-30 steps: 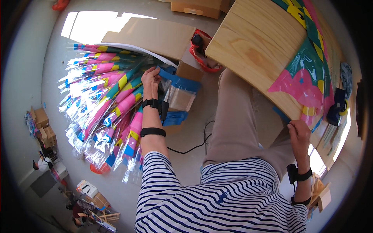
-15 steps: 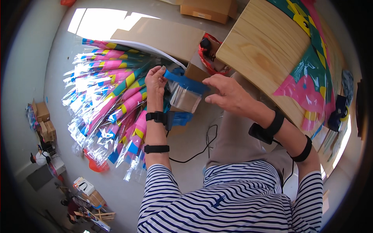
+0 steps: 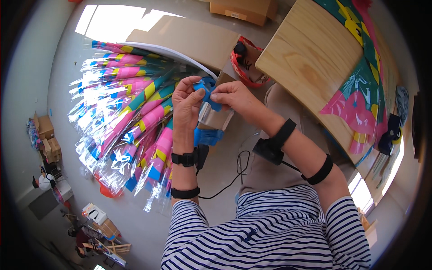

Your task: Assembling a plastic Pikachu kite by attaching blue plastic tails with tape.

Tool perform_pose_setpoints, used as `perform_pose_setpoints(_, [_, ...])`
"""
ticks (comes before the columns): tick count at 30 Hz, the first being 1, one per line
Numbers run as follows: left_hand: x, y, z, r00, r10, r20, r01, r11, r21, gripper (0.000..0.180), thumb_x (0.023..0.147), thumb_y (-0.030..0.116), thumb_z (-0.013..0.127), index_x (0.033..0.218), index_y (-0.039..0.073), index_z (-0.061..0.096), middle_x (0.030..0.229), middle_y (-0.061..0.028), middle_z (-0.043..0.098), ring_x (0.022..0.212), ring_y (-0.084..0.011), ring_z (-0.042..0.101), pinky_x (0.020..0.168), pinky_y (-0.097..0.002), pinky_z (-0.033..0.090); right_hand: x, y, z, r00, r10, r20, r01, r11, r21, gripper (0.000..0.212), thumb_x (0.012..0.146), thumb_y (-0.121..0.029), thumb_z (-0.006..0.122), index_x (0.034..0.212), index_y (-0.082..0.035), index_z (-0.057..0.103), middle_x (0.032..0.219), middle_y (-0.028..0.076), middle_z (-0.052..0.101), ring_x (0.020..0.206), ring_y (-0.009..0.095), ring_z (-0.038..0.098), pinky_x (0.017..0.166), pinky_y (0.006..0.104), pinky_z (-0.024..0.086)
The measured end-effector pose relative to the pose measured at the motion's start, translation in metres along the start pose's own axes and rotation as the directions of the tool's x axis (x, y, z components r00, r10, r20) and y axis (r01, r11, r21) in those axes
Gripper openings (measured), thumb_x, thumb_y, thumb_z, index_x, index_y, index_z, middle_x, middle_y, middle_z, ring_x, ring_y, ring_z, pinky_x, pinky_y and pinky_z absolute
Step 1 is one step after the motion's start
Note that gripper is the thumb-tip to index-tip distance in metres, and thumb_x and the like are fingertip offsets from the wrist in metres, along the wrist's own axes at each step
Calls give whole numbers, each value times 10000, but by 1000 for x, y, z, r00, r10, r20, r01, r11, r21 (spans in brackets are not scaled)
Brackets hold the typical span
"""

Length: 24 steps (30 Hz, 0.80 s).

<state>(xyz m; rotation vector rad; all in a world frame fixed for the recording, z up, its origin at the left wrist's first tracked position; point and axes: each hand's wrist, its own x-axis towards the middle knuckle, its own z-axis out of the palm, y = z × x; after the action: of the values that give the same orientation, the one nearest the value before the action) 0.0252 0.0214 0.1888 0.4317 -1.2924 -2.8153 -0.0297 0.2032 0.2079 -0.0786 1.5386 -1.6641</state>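
Note:
Both hands meet over a clear plastic packet point(image 3: 216, 118) with a blue header strip point(image 3: 208, 92). My left hand point(image 3: 188, 104) pinches the blue strip from the left with thumb and fingers. My right hand point(image 3: 234, 98) pinches the same strip from the right. The clear body of the packet hangs below the hands. Beneath them lie more blue-topped packets point(image 3: 208, 136). Black straps sit on both forearms.
A fan of many clear, pink, blue and yellow wrapped packages point(image 3: 130, 121) spreads on the floor to the left. A flat cardboard sheet point(image 3: 189, 38) lies ahead. A wooden table point(image 3: 315, 67) with colourful film point(image 3: 364, 90) stands right. A black cable point(image 3: 229, 177) runs across the floor.
My right hand came off the table's edge, crossed to the packet and now grips its blue strip beside my left hand. The packet has been raised and its strip bunched between the fingers.

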Motion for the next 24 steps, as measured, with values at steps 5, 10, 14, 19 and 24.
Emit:
perform_pose_setpoints(5, [-2, 4, 3, 997, 36, 62, -37, 999, 21, 479, 840, -112, 697, 1295, -14, 586, 1032, -98, 707, 933, -144, 690, 842, -271, 573, -7, -3, -5, 986, 114, 119, -143, 951, 275, 146, 934, -221, 711, 920, -78, 734, 791, -52, 641, 661, 46, 546, 611, 217, 424])
perform_pose_setpoints(10, [-4, 2, 4, 999, 23, 33, -24, 999, 22, 498, 837, -118, 690, 1312, -19, 578, 1044, -120, 710, 959, -160, 693, 864, -277, 575, -9, -1, 1, 994, 86, 69, -104, 940, 325, 162, 906, -205, 731, 833, -61, 725, 733, -32, 640, 608, 44, 495, 570, 220, 401])
perform_pose_setpoints(14, [12, -6, -23, 996, 37, -81, -30, 996, 86, 504, 851, -122, 671, 1330, -6, 572, 1052, -122, 711, 972, -180, 694, 872, -304, 583, -34, -12, -18, 991, 34, -130, -13, 987, 159, 141, 905, -177, 708, 823, -63, 720, 740, -39, 647, 634, 39, 480, 595, 222, 376])
perform_pose_setpoints(19, [58, -54, -92, 931, 18, -364, 34, 990, 136, 462, 836, -134, 668, 1276, -16, 590, 1070, -157, 717, 931, -220, 698, 799, -314, 579, -125, -45, -76, 985, -13, -170, 21, 999, 43, 167, 930, -207, 668, 830, -74, 688, 753, -36, 651, 677, 38, 489, 642, 219, 363])
perform_pose_setpoints(24, [102, -96, -142, 810, 62, -584, 117, 957, 264, 441, 805, -123, 692, 1222, -8, 606, 1052, -178, 724, 841, -243, 703, 682, -324, 563, -258, -60, -124, 909, 15, -417, 2, 999, 41, 231, 897, -279, 692, 828, -59, 672, 738, 16, 633, 679, 77, 512, 657, 249, 383])
